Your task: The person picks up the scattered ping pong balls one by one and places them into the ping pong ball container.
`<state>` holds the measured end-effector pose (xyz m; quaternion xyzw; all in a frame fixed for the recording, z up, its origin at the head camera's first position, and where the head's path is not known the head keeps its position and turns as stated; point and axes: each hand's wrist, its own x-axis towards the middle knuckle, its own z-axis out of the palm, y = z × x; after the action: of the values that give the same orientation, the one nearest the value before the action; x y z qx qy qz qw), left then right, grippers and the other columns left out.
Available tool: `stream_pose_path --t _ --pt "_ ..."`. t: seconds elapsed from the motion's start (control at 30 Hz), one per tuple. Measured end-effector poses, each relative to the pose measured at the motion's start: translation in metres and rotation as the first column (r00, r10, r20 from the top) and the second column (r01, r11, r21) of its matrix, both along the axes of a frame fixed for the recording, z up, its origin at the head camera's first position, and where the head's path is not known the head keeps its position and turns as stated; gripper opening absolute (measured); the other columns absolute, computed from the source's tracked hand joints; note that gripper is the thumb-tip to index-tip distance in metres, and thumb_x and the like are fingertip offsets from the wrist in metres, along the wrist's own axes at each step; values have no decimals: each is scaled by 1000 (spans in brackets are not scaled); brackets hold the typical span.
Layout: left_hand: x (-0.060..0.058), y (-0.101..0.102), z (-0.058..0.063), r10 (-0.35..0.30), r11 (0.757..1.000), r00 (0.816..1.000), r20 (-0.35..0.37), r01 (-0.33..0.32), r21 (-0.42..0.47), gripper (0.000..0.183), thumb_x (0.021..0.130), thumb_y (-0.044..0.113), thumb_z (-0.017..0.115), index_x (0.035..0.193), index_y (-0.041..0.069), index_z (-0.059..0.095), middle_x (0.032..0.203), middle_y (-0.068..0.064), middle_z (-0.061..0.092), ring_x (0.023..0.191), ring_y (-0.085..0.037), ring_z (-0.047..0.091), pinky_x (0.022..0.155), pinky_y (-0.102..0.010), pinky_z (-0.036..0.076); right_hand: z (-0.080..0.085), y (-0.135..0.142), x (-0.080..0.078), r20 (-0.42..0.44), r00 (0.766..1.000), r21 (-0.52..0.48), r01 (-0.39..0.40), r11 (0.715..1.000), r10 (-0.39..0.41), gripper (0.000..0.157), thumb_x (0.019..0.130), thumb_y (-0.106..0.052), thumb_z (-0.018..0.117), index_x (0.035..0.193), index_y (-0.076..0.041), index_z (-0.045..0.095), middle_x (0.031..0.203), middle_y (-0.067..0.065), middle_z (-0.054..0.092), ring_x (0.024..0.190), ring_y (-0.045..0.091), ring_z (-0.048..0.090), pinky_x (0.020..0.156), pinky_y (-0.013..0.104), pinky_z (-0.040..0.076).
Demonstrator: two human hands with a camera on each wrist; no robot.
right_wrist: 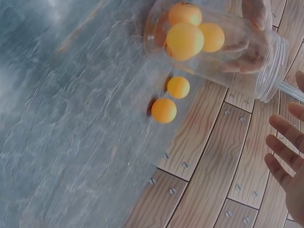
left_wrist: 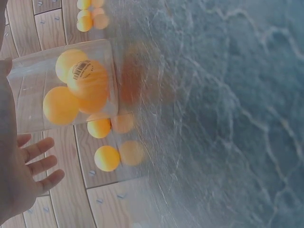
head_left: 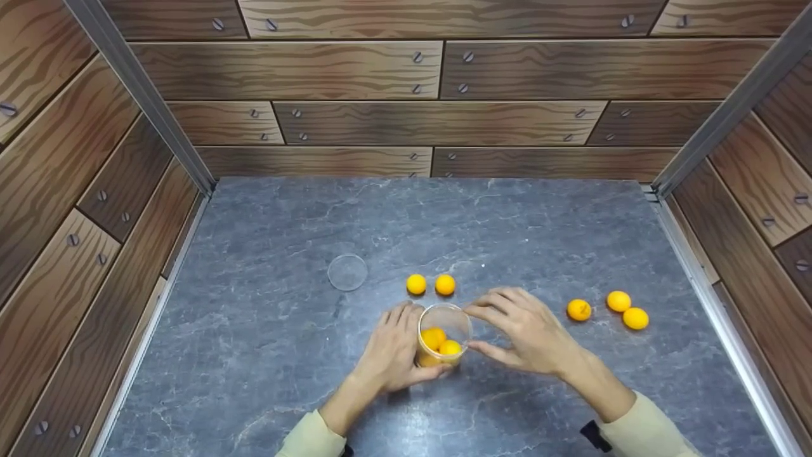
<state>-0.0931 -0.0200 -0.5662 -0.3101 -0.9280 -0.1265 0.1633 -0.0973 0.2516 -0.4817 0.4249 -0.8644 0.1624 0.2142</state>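
Observation:
A clear plastic jar [head_left: 451, 317] stands upright on the table, its rim uncovered, with several orange ping-pong balls [left_wrist: 61, 105] lying at its bottom. My left hand [head_left: 394, 350] holds the jar from the left, thumb across the near side and fingers along the far left side. To the right of the rim is my right hand [head_left: 526, 329], fingers spread and holding nothing; its thumb and index tips are close to the rim. Whether those tips touch it I cannot tell. Just beyond the jar lie two orange balls [head_left: 416, 285].
A clear round disc like a lid [head_left: 347, 273] lies flat to the left beyond the jar. Three more orange balls [head_left: 618, 301] sit on the table at the right. Wood-patterned panels [head_left: 355, 70] wall in the marbled grey table [head_left: 266, 355] at the back and both sides.

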Motion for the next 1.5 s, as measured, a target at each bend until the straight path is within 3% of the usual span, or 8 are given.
stream_pose_path --t 0.4,0.77,1.03,1.27,1.5 --pt "0 0 -1 6 1000 1000 -9 -6 4 102 79 84 65 139 2 53 136 -14 66 132 -30 61 110 -43 53 -5 25 7 17 998 76 52 996 -54 65 83 -50 85 138 -18 68 127 0 72 117 20 67 99 42 57" --pt "0 -1 -1 1 1000 1000 -26 0 16 100 80 84 64 139 4 53 134 -11 65 130 -29 61 105 -42 54 -18 54 6 -18 994 60 105 993 -104 78 78 -42 89 147 -19 62 129 2 71 117 24 66 99 45 52" --pt "-1 0 0 -1 1000 1000 -4 1 15 100 82 85 60 140 4 51 134 -11 64 129 -28 61 104 -42 54 -28 80 4 -54 985 64 165 984 -161 64 92 -55 73 142 -15 66 126 7 73 116 30 66 101 46 50" --pt "0 0 0 2 1000 1000 14 -3 10 101 83 85 59 141 3 51 137 -12 64 131 -29 61 108 -44 54 -34 96 4 -26 976 -12 214 977 -214 69 82 -46 83 140 -13 67 126 8 72 116 31 66 101 45 45" --pt "0 0 0 -6 1000 1000 10 6 15 100 84 86 58 141 4 51 136 -12 64 130 -29 61 107 -44 54 -41 112 2 -3 967 -33 254 967 -254 69 84 -47 81 140 -10 67 123 12 72 115 35 65 103 48 43"
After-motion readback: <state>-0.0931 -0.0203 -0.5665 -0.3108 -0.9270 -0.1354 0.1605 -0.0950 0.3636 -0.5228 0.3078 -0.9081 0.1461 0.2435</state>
